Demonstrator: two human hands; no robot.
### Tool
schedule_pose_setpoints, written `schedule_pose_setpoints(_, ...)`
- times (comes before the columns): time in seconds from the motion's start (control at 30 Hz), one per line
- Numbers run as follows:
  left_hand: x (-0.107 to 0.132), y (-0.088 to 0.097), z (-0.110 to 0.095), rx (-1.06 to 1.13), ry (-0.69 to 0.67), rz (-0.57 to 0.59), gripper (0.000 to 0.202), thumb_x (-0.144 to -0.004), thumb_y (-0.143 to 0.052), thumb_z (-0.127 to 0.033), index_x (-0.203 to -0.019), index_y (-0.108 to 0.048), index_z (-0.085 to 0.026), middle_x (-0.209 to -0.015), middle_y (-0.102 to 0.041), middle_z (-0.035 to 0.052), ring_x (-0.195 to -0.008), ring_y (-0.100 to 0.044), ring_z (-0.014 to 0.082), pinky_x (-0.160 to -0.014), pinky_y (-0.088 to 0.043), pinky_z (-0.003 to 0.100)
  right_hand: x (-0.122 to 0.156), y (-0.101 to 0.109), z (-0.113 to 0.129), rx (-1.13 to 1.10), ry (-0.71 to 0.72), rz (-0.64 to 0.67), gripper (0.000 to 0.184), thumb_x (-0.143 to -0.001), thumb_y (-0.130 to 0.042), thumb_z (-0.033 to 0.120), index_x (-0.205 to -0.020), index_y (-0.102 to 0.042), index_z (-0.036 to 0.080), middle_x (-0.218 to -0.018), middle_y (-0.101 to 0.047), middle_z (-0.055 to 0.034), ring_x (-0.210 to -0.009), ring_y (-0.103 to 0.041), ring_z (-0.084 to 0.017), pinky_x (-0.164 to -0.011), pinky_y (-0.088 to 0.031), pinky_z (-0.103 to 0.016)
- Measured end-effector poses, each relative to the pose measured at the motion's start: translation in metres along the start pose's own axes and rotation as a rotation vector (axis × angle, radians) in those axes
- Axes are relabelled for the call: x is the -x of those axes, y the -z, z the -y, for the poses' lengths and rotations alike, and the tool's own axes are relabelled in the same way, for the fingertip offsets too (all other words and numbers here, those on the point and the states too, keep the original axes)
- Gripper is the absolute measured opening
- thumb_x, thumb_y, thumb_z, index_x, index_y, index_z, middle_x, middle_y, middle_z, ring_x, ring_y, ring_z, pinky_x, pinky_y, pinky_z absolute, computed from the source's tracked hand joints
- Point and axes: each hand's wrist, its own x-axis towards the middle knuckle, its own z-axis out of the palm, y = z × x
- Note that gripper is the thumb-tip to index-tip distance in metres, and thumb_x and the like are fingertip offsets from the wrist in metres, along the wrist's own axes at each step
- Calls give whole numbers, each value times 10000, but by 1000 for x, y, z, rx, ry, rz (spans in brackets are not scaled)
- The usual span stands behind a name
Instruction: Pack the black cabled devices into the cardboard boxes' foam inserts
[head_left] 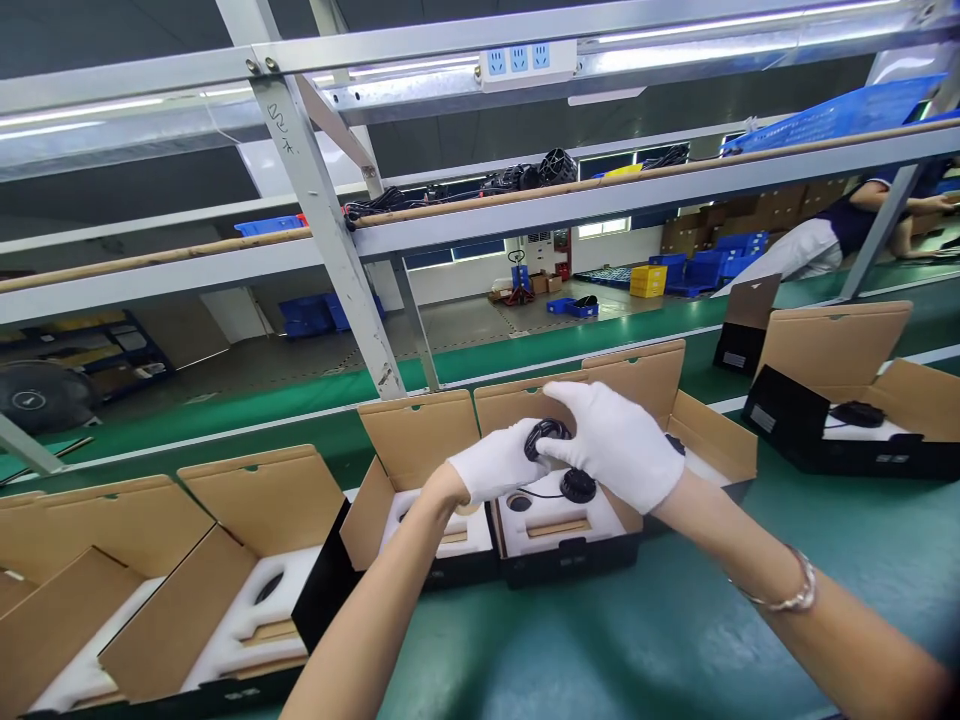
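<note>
Both my hands wear white gloves and meet above an open box with a white foam insert. My left hand is closed on a small coiled black cable. From the other side, my right hand grips the same coil, with its thumb against it and its index finger arched above. Just below the hands, a round black part sits on the foam, and a thin black cable runs left from it. Left of the part, the foam has a round hole. My gloves partly hide the coil.
More open boxes with foam inserts stand left and right along the green bench. A metal post and a shelf rail rise behind them. A person works at far right.
</note>
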Motion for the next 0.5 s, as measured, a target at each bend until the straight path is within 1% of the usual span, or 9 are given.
schedule_pose_setpoints(0.07, -6, 8, 3, -115, -8, 69, 117, -673, -701, -218, -784, -664, -223, -662, -632, -37, -592, -521, 167, -628, -410, 300, 2, -5, 0, 256, 255, 7, 655, -842, -719, 411, -1416, -495, 189, -1069, -685, -119, -960, -626, -293, -788, -462, -371)
schedule_pose_setpoints(0.13, -11, 13, 4, -155, -6, 95, 97, -644, -701, -188, -669, -612, -216, -547, -551, -52, -513, -438, 141, -603, -385, 305, 3, -11, 2, 391, 360, 100, 599, -903, -642, 300, -1449, -460, 134, -992, -687, -125, -895, -632, -288, -739, -457, -373)
schedule_pose_setpoints(0.2, -14, 15, 3, -124, -3, 94, 131, -625, -744, -200, -678, -625, -218, -589, -607, -39, -552, -506, 166, -631, -424, 315, 1, -16, 2, 430, 288, 147, 532, -924, -566, 194, -1440, -467, 112, -964, -691, -127, -878, -644, -286, -706, -454, -365)
schedule_pose_setpoints(0.23, -14, 15, 2, -78, 1, 82, 194, -621, -782, -230, -777, -667, -225, -691, -676, -25, -642, -589, 198, -682, -466, 321, -1, -18, 0, 421, 222, 146, 492, -925, -545, 176, -1412, -499, 126, -971, -693, -127, -888, -650, -288, -701, -455, -361)
schedule_pose_setpoints(0.3, -10, 13, 2, 61, 21, -5, 515, -669, -817, -358, -1139, -641, -240, -1024, -737, 16, -950, -673, 245, -856, -522, 324, -3, -21, -6, 343, 86, 123, 341, -938, -538, 241, -1268, -613, 199, -1001, -701, -108, -923, -660, -293, -691, -455, -353)
schedule_pose_setpoints(0.37, -5, 4, 7, 218, 56, -176, 745, -822, -683, -516, -1430, -385, -205, -1335, -625, 80, -1226, -591, 220, -1053, -471, 317, -4, -26, -15, 201, -51, 102, 227, -953, -527, 358, -1093, -676, 259, -990, -718, -67, -929, -673, -291, -671, -452, -344)
schedule_pose_setpoints(0.4, -2, -3, 10, 284, 78, -272, 775, -891, -577, -556, -1486, -260, -175, -1432, -545, 115, -1302, -537, 204, -1119, -424, 320, -3, -30, -19, 117, -115, 92, 236, -960, -511, 411, -1044, -683, 274, -977, -729, -48, -921, -681, -286, -671, -454, -341)
schedule_pose_setpoints(0.43, -1, -12, 15, 336, 101, -356, 777, -931, -495, -575, -1505, -185, -153, -1495, -473, 144, -1354, -489, 200, -1163, -382, 330, -2, -35, -22, 34, -164, 83, 265, -968, -491, 451, -1027, -684, 280, -972, -739, -34, -915, -688, -278, -682, -461, -339)
schedule_pose_setpoints(0.5, -2, -32, 25, 407, 142, -453, 793, -936, -479, -593, -1507, -169, -139, -1533, -411, 179, -1399, -440, 226, -1201, -335, 365, 0, -47, -25, -84, -171, 91, 308, -986, -451, 458, -1062, -682, 270, -1010, -750, -35, -927, -696, -262, -740, -481, -334)
